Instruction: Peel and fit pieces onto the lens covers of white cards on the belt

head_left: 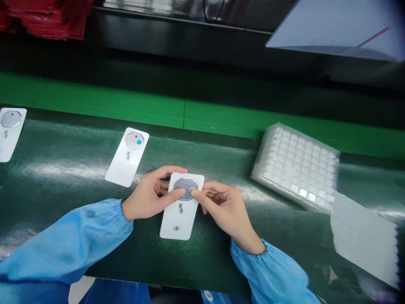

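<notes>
A white rectangular panel with a grey octagonal disc near its top lies on the dark green belt in front of me. My left hand grips the panel's upper left edge, thumb resting on the disc. My right hand holds the upper right edge, its thumb and forefinger pinched at the disc's right rim. Both hands are closed on the panel. Blue sleeves cover both forearms.
A second white panel with a blue dot on its disc lies to the upper left, a third panel at the far left edge. A clear tray of small parts sits to the right, white sheets beyond it.
</notes>
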Demonstrator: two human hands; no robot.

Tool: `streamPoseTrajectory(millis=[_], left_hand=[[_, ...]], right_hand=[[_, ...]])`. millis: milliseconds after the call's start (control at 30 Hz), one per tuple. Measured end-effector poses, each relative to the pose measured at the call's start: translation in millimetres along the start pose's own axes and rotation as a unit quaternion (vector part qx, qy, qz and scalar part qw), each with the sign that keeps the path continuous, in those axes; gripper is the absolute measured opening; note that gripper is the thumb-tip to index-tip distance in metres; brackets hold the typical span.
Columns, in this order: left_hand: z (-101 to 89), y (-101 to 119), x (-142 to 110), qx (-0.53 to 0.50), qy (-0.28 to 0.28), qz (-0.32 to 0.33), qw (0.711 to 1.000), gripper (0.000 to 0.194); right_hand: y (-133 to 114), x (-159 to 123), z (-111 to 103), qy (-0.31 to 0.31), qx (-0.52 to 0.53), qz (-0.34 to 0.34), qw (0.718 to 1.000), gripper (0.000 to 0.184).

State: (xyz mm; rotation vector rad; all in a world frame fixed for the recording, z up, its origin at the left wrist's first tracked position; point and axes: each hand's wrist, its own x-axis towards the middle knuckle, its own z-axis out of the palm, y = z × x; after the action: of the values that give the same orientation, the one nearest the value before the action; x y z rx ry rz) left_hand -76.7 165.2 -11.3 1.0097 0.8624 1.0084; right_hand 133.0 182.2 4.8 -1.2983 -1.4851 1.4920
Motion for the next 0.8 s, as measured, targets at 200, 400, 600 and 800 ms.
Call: streamPoseTrajectory(millis=[200,400,600,800], left_hand=[[-2.9,3.0,3.4,0.023,-0.006,-0.049,0.999,0.062],[-3.2,5.8,4.5,0.044,0.01,-0.072,0.996,0.054],[-5.8,6.6,6.6,0.016,0.02,-0.059,0.998,0.034],[-8.9,5.6,6.5,-0.051,0.088,-0.044,0.994,0.04]], right_hand=[[3.0,-3.1,6.6,0.014,-0.006,-0.032,0.999,0.035],[6.6,-6.4,5.7,-0.006,-0.053,-0.056,0.997,0.037],[8.0,-7.3,6.0,-0.08,-0.043,-0.06,0.994,0.031],[9.7,-7.2,3.3,-0.208,-0.166,-0.057,0.962,0.039]])
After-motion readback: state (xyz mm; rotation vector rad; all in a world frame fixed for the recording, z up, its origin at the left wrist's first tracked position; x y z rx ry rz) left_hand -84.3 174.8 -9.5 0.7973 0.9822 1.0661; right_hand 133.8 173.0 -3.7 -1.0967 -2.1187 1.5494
